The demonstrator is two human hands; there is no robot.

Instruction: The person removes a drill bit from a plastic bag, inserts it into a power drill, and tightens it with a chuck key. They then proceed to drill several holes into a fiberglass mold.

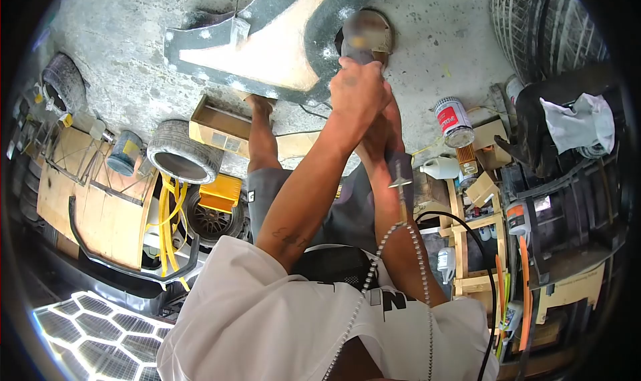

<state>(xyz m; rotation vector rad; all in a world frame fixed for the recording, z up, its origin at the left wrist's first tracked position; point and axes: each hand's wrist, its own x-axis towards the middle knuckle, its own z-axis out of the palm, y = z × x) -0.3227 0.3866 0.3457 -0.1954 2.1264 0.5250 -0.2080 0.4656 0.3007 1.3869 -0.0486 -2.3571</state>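
My left hand (355, 93) is wrapped around the rear of a grey handheld power tool (357, 47), whose front end is blurred. Close behind it, my right hand (378, 129) is closed at the same grip, its fingers mostly hidden by the left. The tool overlaps the edge of a large curved car body panel (234, 67), dark grey around its border with a broad whitish area in the middle. Past the tool shows a shoe (382, 33) on the concrete floor.
Left stand tires (183, 153), an open cardboard box (217, 127), a yellow bin (220, 193) and a wooden board (93, 187). To the right are a red-labelled can (454, 122), a white jug (439, 167), a large tire (547, 27) and shelving. A black cord (491, 274) runs beside my right arm.
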